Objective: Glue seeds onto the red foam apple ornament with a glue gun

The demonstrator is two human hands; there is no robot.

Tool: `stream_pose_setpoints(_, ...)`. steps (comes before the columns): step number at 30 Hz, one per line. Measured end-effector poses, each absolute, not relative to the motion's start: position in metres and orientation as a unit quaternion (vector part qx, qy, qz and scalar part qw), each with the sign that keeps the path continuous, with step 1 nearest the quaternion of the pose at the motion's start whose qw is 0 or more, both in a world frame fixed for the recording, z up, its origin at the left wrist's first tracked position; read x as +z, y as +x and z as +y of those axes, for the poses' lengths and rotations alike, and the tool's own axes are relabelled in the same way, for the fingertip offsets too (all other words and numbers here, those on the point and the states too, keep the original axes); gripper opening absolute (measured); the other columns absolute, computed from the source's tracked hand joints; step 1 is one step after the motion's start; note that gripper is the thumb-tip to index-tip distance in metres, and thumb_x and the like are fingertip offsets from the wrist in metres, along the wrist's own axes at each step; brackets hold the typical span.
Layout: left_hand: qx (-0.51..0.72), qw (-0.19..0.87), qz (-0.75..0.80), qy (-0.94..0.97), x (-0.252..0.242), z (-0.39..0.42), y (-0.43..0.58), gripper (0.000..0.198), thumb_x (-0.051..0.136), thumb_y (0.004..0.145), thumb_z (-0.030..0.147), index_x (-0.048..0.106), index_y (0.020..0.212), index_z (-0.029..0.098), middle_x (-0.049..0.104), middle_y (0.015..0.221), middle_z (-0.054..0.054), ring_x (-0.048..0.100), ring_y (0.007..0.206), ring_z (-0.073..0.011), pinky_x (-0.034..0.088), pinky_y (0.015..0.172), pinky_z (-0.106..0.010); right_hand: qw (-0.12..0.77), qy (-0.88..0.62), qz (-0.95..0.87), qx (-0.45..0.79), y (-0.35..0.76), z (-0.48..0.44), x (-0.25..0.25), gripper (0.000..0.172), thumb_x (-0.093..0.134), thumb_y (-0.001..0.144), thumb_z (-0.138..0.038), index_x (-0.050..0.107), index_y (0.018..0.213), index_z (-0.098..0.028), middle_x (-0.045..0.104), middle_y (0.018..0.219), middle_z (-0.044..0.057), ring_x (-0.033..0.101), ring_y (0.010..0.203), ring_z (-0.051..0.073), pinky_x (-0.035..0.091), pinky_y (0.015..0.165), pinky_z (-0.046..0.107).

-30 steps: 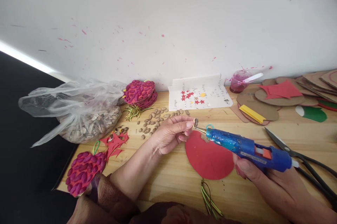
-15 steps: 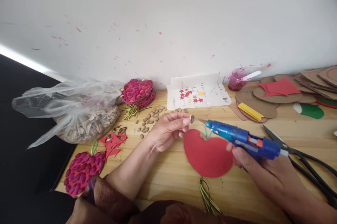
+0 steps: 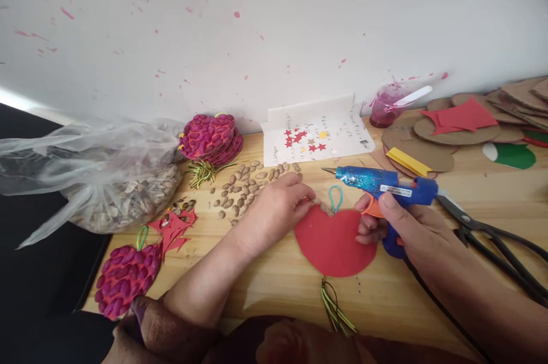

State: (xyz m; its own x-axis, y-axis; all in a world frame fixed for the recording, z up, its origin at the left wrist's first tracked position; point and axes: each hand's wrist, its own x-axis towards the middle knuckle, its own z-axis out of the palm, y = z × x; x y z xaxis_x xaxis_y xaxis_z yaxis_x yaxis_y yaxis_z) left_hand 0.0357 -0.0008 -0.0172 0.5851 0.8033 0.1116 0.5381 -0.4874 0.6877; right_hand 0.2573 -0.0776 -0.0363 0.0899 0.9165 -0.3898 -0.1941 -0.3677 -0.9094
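My left hand (image 3: 286, 204) is closed at the upper left edge of a red heart-shaped cutout (image 3: 336, 244), its fingertips pressed down on a brown seed that they largely hide. Some brown seeds (image 3: 325, 208) show by the heart's top notch, beneath a teal cord loop (image 3: 336, 198). My right hand (image 3: 406, 227) grips a blue hot glue gun (image 3: 368, 180) over the heart's right side, a finger at its orange trigger. The nozzle points left, above the loop and apart from the heart. A green and black tassel (image 3: 336, 310) hangs from the heart's lower tip.
Loose seeds (image 3: 240, 184) lie behind my left hand. A plastic bag (image 3: 124, 198), finished purple hearts (image 3: 128, 278) and red scraps (image 3: 175, 230) are at left. Paper with stars (image 3: 278, 150), a paint cup (image 3: 387, 107), cardboard pieces (image 3: 454, 153) and black scissors (image 3: 492, 233) lie behind and right.
My left hand has brought the seed from the air down to the heart's upper left edge. The glue gun has swung more level, its nozzle further from my left fingers.
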Motion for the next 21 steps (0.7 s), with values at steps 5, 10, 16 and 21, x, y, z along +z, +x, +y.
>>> stream_pose_setpoints(5, 0.154, 0.225, 0.388, 0.88, -0.0204, -0.0007, 0.0374, 0.017, 0.054, 0.095, 0.019, 0.07, 0.09, 0.018, 0.057, 0.088, -0.004, 0.056, 0.08, -0.0169, 0.043, 0.076, -0.029, 0.458, -0.579, -0.342, 0.581, 0.2602, -0.0753, -0.0437, 0.046, 0.069, 0.078, -0.065, 0.071, 0.083, -0.02, 0.07, 0.082, 0.004, 0.068, 0.073, 0.019, 0.065, 0.066, 0.032)
stream_pose_setpoints(10, 0.105, 0.155, 0.377, 0.907, -0.0195, -0.004, 0.0385, 0.023, 0.047, 0.101, 0.024, 0.066, 0.091, 0.015, 0.051, 0.087, -0.002, 0.053, 0.076, -0.0138, 0.044, 0.071, -0.026, 0.45, -0.601, -0.34, 0.566, 0.2592, -0.075, -0.0403, 0.048, 0.07, 0.075, -0.069, 0.072, 0.076, -0.021, 0.072, 0.076, 0.005, 0.07, 0.071, 0.018, 0.063, 0.064, 0.025)
stream_pose_setpoints(16, 0.083, 0.097, 0.366, 0.922, -0.0197, -0.0058, 0.0395, 0.024, 0.046, 0.102, 0.021, 0.06, 0.083, 0.016, 0.049, 0.086, -0.001, 0.05, 0.073, -0.0122, 0.042, 0.068, -0.025, 0.44, -0.604, -0.344, 0.568, 0.2597, -0.0752, -0.0389, 0.05, 0.068, 0.074, -0.071, 0.073, 0.079, -0.021, 0.072, 0.076, 0.004, 0.071, 0.073, 0.019, 0.064, 0.068, 0.027)
stream_pose_setpoints(21, 0.081, 0.092, 0.365, 0.923, -0.0204, -0.0065, 0.0406, 0.024, 0.046, 0.102, 0.019, 0.059, 0.082, 0.016, 0.049, 0.086, 0.0, 0.05, 0.072, -0.0119, 0.043, 0.068, -0.026, 0.435, -0.608, -0.342, 0.57, 0.2594, -0.0749, -0.039, 0.049, 0.068, 0.075, -0.07, 0.073, 0.08, -0.021, 0.073, 0.077, 0.004, 0.071, 0.073, 0.018, 0.063, 0.067, 0.025)
